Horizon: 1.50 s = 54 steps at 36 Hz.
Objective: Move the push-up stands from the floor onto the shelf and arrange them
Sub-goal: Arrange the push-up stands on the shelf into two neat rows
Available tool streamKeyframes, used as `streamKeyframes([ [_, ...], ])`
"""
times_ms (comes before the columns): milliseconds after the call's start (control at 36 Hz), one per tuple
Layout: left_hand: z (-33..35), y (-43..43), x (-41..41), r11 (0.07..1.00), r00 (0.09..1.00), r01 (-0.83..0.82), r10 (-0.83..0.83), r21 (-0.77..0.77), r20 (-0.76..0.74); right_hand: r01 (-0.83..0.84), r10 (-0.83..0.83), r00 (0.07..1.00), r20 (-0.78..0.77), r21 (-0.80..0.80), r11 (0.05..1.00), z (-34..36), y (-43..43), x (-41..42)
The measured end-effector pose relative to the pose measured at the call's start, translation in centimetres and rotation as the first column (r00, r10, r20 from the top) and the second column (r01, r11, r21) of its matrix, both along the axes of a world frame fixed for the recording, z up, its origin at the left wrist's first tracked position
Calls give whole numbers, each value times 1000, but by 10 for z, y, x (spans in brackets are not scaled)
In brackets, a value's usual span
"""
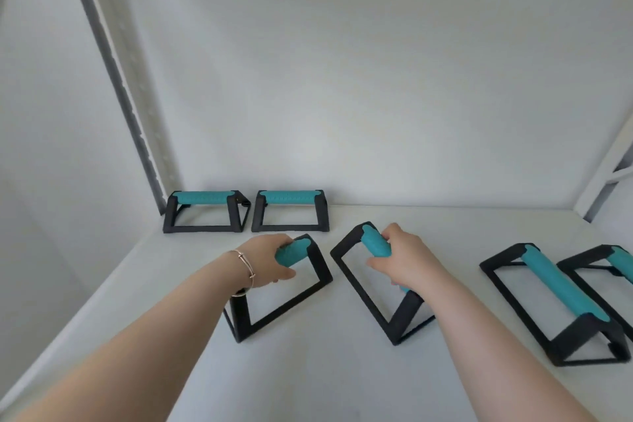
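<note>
On the white shelf I see my left hand wrapped round one stand's teal grip and my right hand round another's, two stands side by side at the back wall, two more to the right.

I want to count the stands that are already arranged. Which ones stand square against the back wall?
The two stands at the back left, side by side, handles parallel to the wall. The other four sit nearer and angled.
</note>
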<state>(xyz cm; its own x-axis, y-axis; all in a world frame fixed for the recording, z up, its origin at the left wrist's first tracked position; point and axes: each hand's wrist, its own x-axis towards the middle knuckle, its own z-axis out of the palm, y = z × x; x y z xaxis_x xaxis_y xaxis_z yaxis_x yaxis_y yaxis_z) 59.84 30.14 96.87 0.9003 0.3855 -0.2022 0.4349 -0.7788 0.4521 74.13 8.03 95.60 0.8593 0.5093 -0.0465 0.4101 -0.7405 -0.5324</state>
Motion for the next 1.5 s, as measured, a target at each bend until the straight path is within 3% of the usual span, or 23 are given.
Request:
streamKeyframes([
  [167, 14, 69, -45, 983, 998, 44, -33, 178, -62, -230, 234, 966, 113, -47, 972, 4, 51, -18],
  [389, 10, 139, -78, 953, 988, 116, -81, 279, -133, -338, 358, 916, 182, -132, 932, -4, 124, -44],
  [528, -2, 161, -86, 933, 979, 157, -105, 324, -174, -326, 365, 906, 213, -197, 925, -19, 145, -52],
  [722, -12, 175, -93, 955, 985, 133, -98, 266, -140, -298, 357, 907, 221, -262, 918, -24, 154, -57],
  [806, -19, 176, -92, 965, 998, 59, -50, 256, -44, -256, 295, 939, 177, -213, 943, -25, 156, -56],
  [944, -31, 181, -88, 958, 997, 15, -35, 287, 65, -199, 235, 942, 240, -165, 966, -30, 166, -57],
  [1500, -31, 202, -65, 941, 997, 32, -56, 335, 61, -217, 247, 939, 239, -147, 965, -29, 192, -38],
])
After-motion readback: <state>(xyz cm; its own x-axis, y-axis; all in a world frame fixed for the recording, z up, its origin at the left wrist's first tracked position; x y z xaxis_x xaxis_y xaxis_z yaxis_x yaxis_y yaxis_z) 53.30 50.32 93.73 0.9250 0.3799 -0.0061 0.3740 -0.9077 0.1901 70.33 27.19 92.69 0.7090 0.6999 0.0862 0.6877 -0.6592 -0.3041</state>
